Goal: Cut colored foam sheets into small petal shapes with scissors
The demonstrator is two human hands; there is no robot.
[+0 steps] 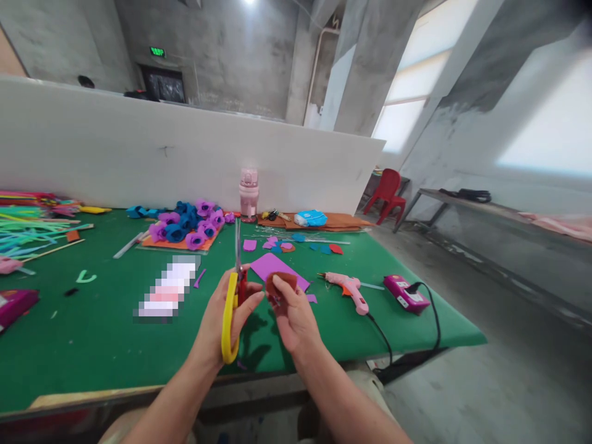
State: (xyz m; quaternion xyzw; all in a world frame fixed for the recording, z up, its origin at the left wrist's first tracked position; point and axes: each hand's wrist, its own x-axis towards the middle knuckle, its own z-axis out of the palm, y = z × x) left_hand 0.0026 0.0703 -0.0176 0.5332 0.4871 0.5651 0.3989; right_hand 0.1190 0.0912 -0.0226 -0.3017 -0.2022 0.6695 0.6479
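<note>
The yellow-handled scissors are in my left hand, blades pointing up and away from me. My right hand pinches a small brown piece between thumb and fingers, just right of the scissors. Beyond it, a purple sheet lies flat on the green table. Several small purple, blue and red pieces, one of them a purple piece, lie farther back. A pink glue gun rests on its side to the right of my hands.
Purple and blue flowers sit at the back left, beside a pink bottle. Colourful strips lie far left. A purple power box with a black cable stands near the right edge. A white board rises behind.
</note>
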